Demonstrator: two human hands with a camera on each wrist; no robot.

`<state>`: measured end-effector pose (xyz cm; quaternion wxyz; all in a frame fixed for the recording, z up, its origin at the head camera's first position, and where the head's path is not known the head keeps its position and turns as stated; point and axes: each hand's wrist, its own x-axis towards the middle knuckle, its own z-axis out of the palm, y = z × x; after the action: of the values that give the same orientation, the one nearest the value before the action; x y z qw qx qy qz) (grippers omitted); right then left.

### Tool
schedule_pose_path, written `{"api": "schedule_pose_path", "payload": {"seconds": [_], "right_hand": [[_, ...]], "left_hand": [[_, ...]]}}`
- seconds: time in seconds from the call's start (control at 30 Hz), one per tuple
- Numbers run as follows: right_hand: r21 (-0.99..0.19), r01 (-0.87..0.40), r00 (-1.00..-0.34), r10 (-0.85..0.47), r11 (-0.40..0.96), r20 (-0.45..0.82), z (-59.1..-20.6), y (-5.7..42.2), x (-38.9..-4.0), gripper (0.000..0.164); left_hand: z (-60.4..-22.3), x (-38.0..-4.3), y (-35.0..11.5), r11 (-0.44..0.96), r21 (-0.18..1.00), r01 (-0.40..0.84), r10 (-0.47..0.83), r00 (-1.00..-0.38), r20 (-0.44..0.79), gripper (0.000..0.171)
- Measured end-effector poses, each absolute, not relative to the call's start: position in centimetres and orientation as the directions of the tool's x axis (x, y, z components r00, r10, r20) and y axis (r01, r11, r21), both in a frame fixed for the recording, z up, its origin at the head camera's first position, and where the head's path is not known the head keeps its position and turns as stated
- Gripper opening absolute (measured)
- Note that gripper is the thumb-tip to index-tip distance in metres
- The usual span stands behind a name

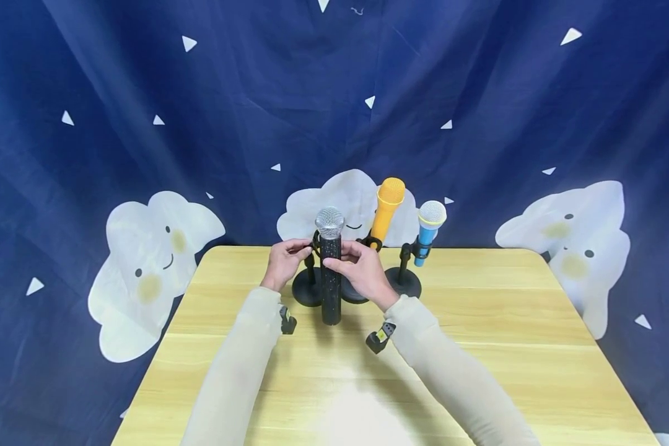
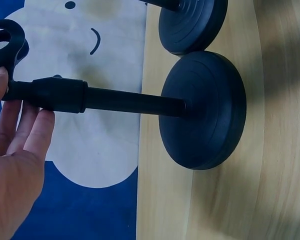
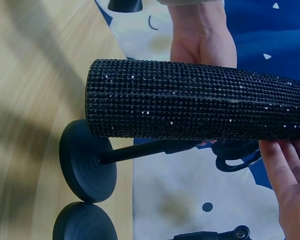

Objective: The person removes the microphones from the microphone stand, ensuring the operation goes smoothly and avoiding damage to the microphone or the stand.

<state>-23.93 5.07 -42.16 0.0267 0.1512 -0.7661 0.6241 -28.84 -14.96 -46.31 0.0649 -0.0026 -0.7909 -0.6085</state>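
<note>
A black, rhinestone-studded microphone (image 1: 331,282) with a silver mesh head stands upright in the air in front of a black microphone stand (image 1: 305,290). My right hand (image 1: 365,272) grips its upper body between thumb and fingers. At the stand's top, my left hand (image 1: 283,263) pinches the joint just under the ring-shaped clip (image 2: 12,42); the thumb lies on one side and the fingers on the other. In the right wrist view the studded handle (image 3: 190,100) passes in front of the stand and hides part of the left hand. Apart from the microphone, the clip shows an open ring.
Behind my right hand, a yellow microphone (image 1: 386,214) leans in a second stand. A blue microphone (image 1: 427,232) with a white head sits in a third stand (image 1: 404,282) to the right. The wooden table (image 1: 507,322) ends at a dark blue curtain (image 1: 312,80) with cloud prints.
</note>
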Motion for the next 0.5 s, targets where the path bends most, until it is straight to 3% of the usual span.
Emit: {"api": "schedule_pose_path", "payload": {"seconds": [0.5], "right_hand": [[-0.976,-0.174,-0.968,-0.205,0.128,0.146,-43.7,4.5,-23.2,0.040]], "left_hand": [[-46.5,-28.9,-15.2,0.239,0.970,0.039,-0.102,-0.993,0.065,0.027]]}}
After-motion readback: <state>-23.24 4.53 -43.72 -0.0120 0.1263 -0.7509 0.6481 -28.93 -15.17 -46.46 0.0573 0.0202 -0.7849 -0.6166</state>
